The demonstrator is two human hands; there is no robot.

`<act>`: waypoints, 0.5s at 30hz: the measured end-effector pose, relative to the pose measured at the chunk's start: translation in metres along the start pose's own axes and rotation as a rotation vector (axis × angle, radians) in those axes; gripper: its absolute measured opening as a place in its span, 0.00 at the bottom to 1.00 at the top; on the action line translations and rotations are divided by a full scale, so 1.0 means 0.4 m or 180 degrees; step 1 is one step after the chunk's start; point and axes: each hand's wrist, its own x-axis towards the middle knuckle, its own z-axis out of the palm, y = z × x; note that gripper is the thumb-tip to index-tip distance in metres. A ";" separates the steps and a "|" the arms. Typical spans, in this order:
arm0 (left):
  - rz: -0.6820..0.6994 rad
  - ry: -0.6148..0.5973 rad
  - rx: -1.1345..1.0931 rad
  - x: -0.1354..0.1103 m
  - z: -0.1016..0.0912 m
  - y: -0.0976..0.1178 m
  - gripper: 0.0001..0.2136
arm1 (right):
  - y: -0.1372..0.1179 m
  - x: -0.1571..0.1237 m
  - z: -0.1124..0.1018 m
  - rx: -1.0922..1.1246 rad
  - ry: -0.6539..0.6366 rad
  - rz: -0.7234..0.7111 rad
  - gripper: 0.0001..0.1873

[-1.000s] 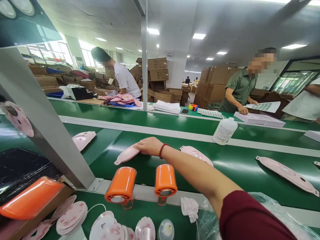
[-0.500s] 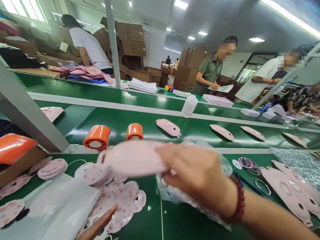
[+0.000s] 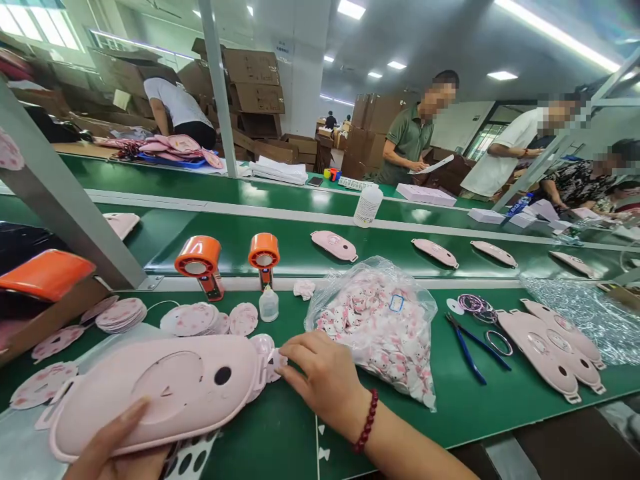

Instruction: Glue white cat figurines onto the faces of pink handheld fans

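A large pink plastic shell (image 3: pixel 165 393) with a round hole lies in front of me on the green bench. My left hand (image 3: pixel 117 450) grips its near edge from below. My right hand (image 3: pixel 320 377), with a red bead bracelet on the wrist, has its fingers pinched on a small pink sticker (image 3: pixel 276 360) beside the shell's right end. Piles of round pink stickers (image 3: pixel 200 320) lie just behind the shell. To the right of my hand sits a clear bag of small pink pieces (image 3: pixel 385 327).
Two orange tape dispensers (image 3: pixel 200 257) and a small glue bottle (image 3: pixel 269 305) stand by the belt edge. Blue pliers (image 3: pixel 467 347), rings and stacked pink shells (image 3: pixel 555 350) lie right. More shells ride the green conveyor (image 3: pixel 300 250). Several people work across the line.
My right hand carried the pink shell from the conveyor down to the bench. My left hand has taken the shell, and the right hand has shifted to a sticker.
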 end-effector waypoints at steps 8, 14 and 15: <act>-0.0941 -0.0015 -0.0499 0.043 -0.022 0.035 0.28 | 0.049 -0.036 0.104 -0.0266 -0.0184 -0.0445 0.05; -0.0982 -0.0124 -0.0240 0.080 -0.060 0.032 0.43 | 0.078 -0.060 0.028 0.0127 0.0420 -0.0452 0.12; -0.0896 -0.0137 -0.0149 0.073 -0.061 0.026 0.46 | 0.072 -0.062 0.001 0.0253 0.0534 -0.0425 0.12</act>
